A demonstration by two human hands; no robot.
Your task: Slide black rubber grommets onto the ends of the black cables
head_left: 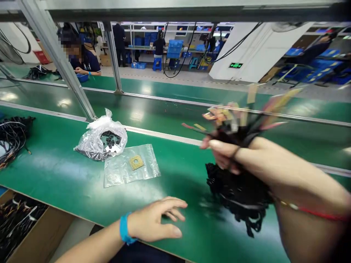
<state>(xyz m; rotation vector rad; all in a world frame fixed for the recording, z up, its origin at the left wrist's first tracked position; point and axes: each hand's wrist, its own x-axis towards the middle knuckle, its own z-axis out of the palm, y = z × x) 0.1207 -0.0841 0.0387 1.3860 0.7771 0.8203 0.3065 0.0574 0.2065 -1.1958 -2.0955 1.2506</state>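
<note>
My right hand [227, 155] is closed around a thick bundle of black wire harnesses [241, 193], held up above the green bench; the loops hang below the fist and coloured wire ends [233, 115] fan out above it, blurred by motion. My left hand [156, 219], with a blue wristband, rests near the front edge of the bench with its fingers spread and nothing in it. It lies to the left of the hanging bundle.
A clear bag of small black parts [102, 140] and a flat clear bag with a tan square piece [131, 164] lie mid-bench. More black cables [12, 137] lie at the left; a cardboard box [30, 226] sits below. A seated person [82, 58] works beyond.
</note>
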